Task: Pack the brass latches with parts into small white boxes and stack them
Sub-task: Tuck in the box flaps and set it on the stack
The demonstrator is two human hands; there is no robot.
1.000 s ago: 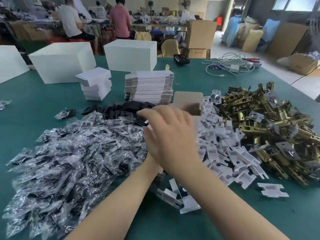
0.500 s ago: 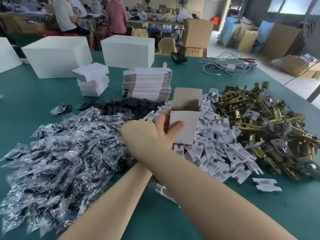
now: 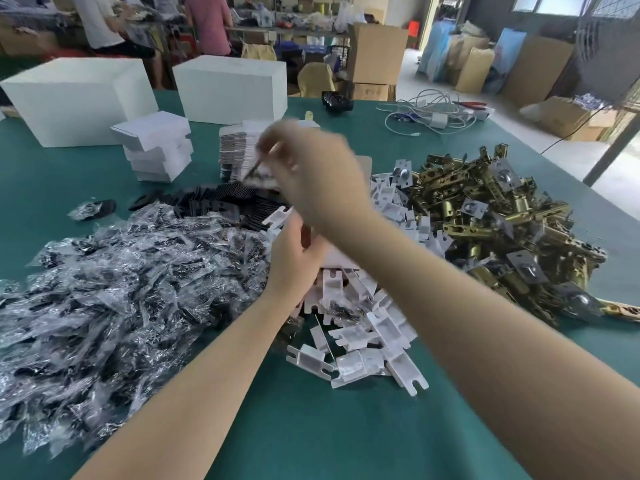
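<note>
Far left on the green table [image 3: 329,427]: big heap of clear plastic bags w/ dark parts [image 3: 114,292], running from the left edge to the table's middle. Behind it, two large white cartons [image 3: 79,98], and btwn them and the heap a short stack of small white boxes [image 3: 157,147], closed, slightly askew. One loose bagged part [image 3: 91,209] lies apart near that stack. Next right: a row of black flat pieces [image 3: 214,202] just behind the bag heap, and a pile of flat unfolded box blanks [image 3: 239,150] behind those.

Centre: left hand [image 3: 294,258] sits low over the white plastic inserts [image 3: 367,327], fingers curled round a white/tan piece of folded card, prob. a box blank; exact grip partly hidden by the right forearm. Right hand [image 3: 318,178] is raised above it, crossing over the left, heavily motion-blurred; it looks to pinch smth thin and dark at the fingertips, but can't tell what, nor how tight.

White inserts spill from under both hands toward the near edge, a few lying apart on bare cloth.

Right: brass latches [image 3: 491,230] in a large tangled heap, touching the inserts' right side, some w/ silver square plates on top. Beyond, white cables [image 3: 429,116] near the table's far edge.
</note>
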